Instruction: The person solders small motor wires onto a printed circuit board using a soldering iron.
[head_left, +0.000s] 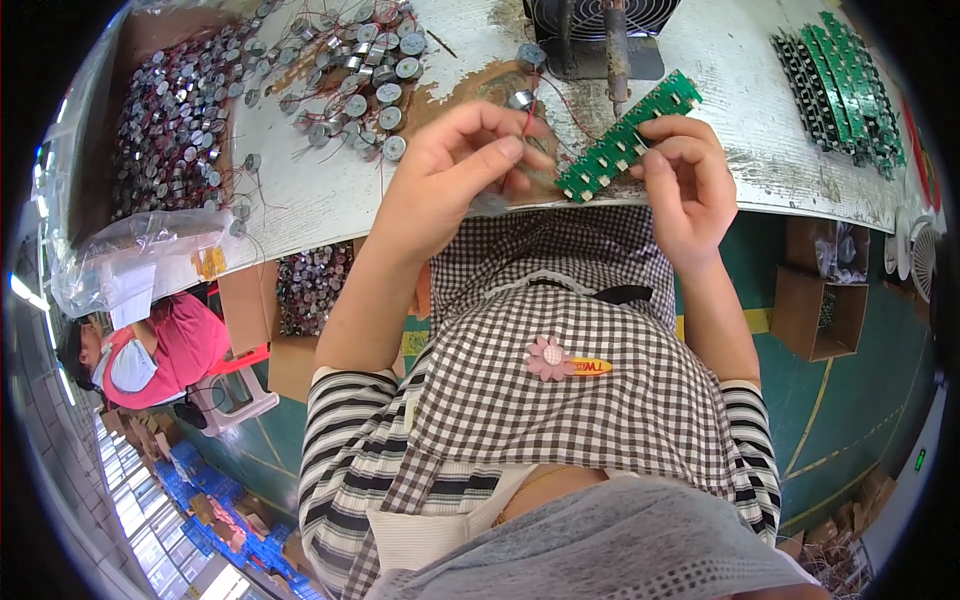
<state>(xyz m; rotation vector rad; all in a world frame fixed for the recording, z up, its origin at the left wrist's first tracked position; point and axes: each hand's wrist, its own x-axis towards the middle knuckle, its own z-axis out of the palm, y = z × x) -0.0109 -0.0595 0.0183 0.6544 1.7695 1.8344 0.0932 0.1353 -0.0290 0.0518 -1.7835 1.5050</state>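
Note:
My right hand pinches a long green circuit board by its edge, between thumb and fingers. The board slants up to the right and carries a row of small pale components. Left of it, my left hand is closed around thin red wire; the fingertips partly hide it. The wire appears to run to a small round metal motor just above the fingers. Another motor lies a little farther back. A soldering iron points down at the board's upper edge, close to it.
A black fan stands behind the iron. Loose motors with wires lie at the back left, and many more fill a box. Stacked green boards sit at the right. A person in pink is at the far left.

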